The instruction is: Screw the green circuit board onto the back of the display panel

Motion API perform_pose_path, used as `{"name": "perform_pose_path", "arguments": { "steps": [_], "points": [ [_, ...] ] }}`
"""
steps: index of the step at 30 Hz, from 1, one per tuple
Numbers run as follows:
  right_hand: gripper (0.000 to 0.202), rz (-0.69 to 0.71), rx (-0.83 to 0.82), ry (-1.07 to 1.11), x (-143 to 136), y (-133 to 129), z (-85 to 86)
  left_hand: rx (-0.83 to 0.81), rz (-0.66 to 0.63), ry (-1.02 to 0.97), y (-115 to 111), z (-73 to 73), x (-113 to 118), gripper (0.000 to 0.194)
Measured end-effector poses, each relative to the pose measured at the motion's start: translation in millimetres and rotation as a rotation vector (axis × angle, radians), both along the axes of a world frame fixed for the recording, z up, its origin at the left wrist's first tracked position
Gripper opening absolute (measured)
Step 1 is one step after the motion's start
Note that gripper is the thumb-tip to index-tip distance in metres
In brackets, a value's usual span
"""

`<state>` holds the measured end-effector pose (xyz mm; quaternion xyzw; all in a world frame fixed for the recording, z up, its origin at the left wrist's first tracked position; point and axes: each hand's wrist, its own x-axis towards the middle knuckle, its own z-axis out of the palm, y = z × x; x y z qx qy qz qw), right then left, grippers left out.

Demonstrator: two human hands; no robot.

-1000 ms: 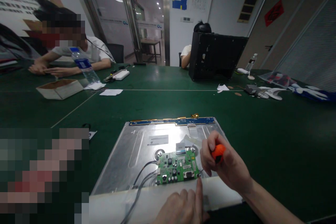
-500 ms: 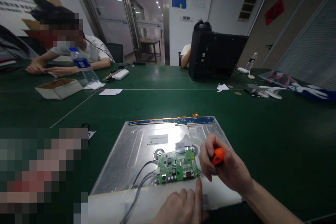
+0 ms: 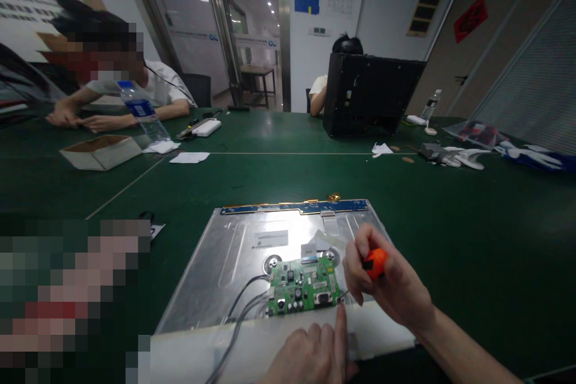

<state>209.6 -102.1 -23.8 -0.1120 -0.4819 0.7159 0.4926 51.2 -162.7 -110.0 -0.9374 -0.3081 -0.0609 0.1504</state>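
Note:
A green circuit board lies on the silver metal back of a flat display panel. Closed around the orange handle of a screwdriver is my right hand; the tool's thin shaft reaches down toward the board's lower right corner. My left hand rests on the white strip at the panel's near edge. Its index finger stretches to that same corner, while the other fingers are loosely bent and hold nothing visible. Whether a screw sits under the tip is too small to tell. Dark cables run from the board's left side toward me.
The green table carries an open box, a water bottle and papers at the left. A large black casing stands across from me. Gloves lie at the right. Two people sit on the far side.
My right hand has tilted slightly, with the orange handle shifted a little upward. More of the screwdriver's shaft shows at the board's corner. My left hand has stayed in place.

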Motion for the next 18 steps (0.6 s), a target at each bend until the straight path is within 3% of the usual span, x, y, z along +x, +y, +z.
{"name": "perform_pose_path", "arguments": {
  "steps": [3,11,18],
  "points": [
    [0.027,-0.016,0.027,-0.018,0.1,0.7,-0.2,-0.006,0.009,0.003,-0.3,-0.3,0.2,0.062],
    [0.048,-0.02,0.055,-0.052,1.9,-0.1,-0.6,-0.007,0.01,-0.016,0.5,2.2,-1.0,0.063],
    [0.027,-0.009,0.036,-0.035,1.2,-1.9,-2.6,0.002,0.002,-0.006,-0.2,2.3,-0.1,0.061]
  ]
}}
